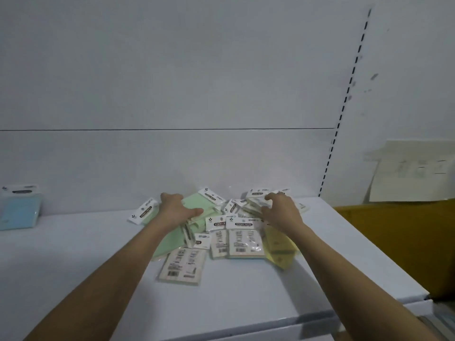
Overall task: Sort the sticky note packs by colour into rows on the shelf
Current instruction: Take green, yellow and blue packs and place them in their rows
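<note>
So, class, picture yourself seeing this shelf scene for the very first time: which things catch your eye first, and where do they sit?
First, the jumbled heap of plastic-wrapped sticky note packs in the middle of the white shelf, pale green ones to its left, a yellow one at its right. Both bare arms reach into it: the left hand on the green packs, the right hand on the rear packs. A lone light blue pack leans at far left.

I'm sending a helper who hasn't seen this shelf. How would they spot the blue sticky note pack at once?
Start at the white shelf and look along its back wall to the far left end. There, well apart from the central heap of sticky note packs, the pale blue sticky note pack with a white header card leans alone. It is the only blue one; the heap shows green, yellow and pale packs.
</note>
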